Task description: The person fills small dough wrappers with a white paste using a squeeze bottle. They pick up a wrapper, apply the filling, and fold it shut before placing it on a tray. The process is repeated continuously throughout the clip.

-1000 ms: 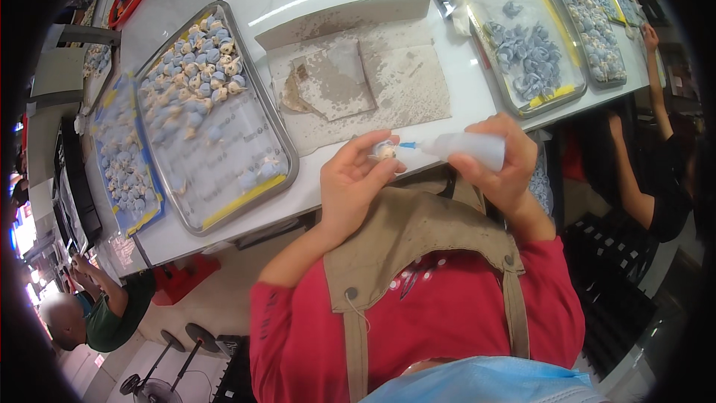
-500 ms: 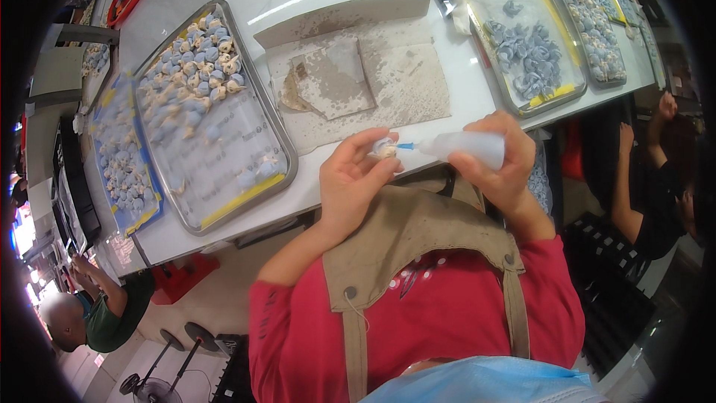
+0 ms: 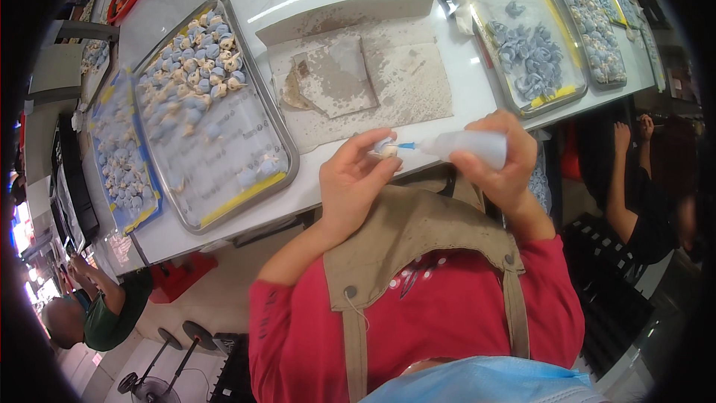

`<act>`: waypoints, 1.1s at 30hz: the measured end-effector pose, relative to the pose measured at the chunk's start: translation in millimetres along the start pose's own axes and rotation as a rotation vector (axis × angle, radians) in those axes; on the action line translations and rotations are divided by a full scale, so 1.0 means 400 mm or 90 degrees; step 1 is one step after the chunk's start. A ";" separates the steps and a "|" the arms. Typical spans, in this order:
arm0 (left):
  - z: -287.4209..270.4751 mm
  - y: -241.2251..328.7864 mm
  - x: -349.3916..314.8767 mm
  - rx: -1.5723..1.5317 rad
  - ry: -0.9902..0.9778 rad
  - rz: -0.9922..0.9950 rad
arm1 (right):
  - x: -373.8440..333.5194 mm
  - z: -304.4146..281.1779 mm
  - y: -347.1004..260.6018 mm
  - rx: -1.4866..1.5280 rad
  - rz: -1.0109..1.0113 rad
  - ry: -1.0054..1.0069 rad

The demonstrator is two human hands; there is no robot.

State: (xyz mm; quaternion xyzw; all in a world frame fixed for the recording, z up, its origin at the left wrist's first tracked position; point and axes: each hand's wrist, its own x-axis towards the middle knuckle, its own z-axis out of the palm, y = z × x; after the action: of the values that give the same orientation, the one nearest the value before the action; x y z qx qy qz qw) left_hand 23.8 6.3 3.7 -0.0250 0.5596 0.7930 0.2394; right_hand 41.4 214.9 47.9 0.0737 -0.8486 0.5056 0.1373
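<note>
Between thumb and fingers, my left hand [image 3: 356, 177] pinches a small blue-and-cream figurine head [image 3: 386, 148] just over the table's front edge. My right hand [image 3: 501, 157] is wrapped round a translucent white squeeze bottle [image 3: 473, 147], tilted nearly level. Its blue nozzle tip [image 3: 406, 145] points left and reaches the figurine head or very close to it; exact contact is too small to tell. Beyond my hands lies a stained cardboard sheet [image 3: 414, 78] with a folded-up back edge and a smaller piece on top.
At left, a metal tray [image 3: 292, 160] holds many similar blue-and-cream pieces, beside a blue-edged tray [image 3: 158, 205]. On the right stand a tray [image 3: 531, 110] of blue curled pieces and another full tray [image 3: 597, 22]. A red basket [image 3: 112, 15] sits far left. People work on both sides.
My hands, the bottle and the figurine head hold almost still. At the right, another person's hands and arms have shifted slightly; the person at left has moved a little.
</note>
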 end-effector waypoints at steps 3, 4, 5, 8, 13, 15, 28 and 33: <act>-0.011 -0.002 0.003 -0.040 -0.009 -0.031 | 0.004 0.009 0.021 0.049 0.060 0.070; -0.013 -0.002 0.003 -0.053 -0.006 -0.041 | 0.007 0.018 0.038 0.064 0.080 0.102; -0.014 -0.002 0.005 -0.066 -0.005 -0.052 | 0.014 0.029 0.056 0.078 0.102 0.116; -0.015 -0.004 0.010 -0.119 -0.025 -0.078 | 0.049 0.078 0.111 0.107 0.183 0.136; -0.030 -0.005 0.014 -0.284 -0.151 -0.121 | 0.101 0.130 0.159 -0.099 0.205 0.077; -0.040 -0.004 0.015 -0.314 -0.184 -0.124 | 0.104 0.110 0.171 -0.111 0.086 0.111; 0.011 0.000 0.025 -0.179 -0.118 -0.134 | 0.295 -0.272 0.416 -0.421 -0.008 0.105; 0.024 -0.006 0.024 -0.156 -0.068 -0.127 | 0.335 -0.264 0.475 -0.451 0.069 -0.002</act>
State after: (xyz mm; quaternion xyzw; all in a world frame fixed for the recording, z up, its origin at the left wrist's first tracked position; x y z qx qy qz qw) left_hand 18.6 18.9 2.0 -0.0673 0.4402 0.8277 0.3416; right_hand -119.3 400.3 -22.4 -0.0230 -0.9742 0.1862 0.1257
